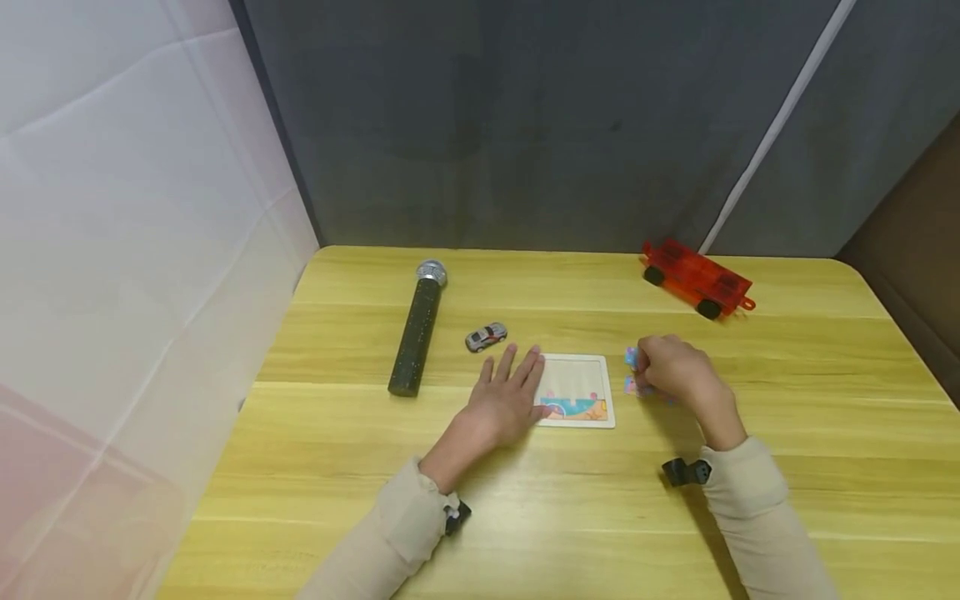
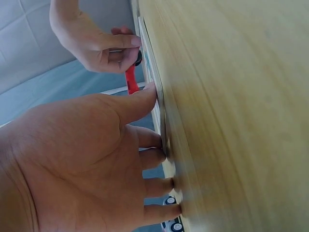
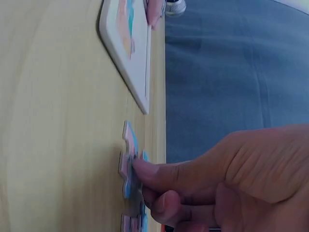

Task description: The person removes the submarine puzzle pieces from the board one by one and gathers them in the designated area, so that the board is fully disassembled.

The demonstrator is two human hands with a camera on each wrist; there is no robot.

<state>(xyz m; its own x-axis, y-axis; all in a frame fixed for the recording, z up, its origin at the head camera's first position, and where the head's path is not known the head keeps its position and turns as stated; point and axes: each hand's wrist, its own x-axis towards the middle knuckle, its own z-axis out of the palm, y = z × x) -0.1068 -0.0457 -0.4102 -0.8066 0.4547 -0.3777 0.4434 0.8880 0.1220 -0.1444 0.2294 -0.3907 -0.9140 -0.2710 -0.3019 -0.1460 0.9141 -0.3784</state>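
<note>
A small puzzle board [image 1: 573, 377] with a pale rim lies on the table. Fitted pieces [image 1: 577, 407] with a blue and sandy picture fill its lower strip; bare backing shows above. My left hand [image 1: 504, 407] rests flat with spread fingers over the board's left edge, its thumb on the lower left corner. To the right of the board, my right hand [image 1: 681, 372] pinches a puzzle piece [image 3: 127, 166] between thumb and fingers, low over the tabletop. Other loose pink and blue pieces [image 1: 631, 357] lie around its fingertips, partly hidden by the hand.
A silver toy car [image 1: 486, 337] sits just beyond the left fingers. Farther left lies a black microphone [image 1: 417, 337] with a silver head. A red toy wagon [image 1: 697, 279] with black wheels stands at the back right. Dark panels rise behind the wooden table [image 1: 525, 533].
</note>
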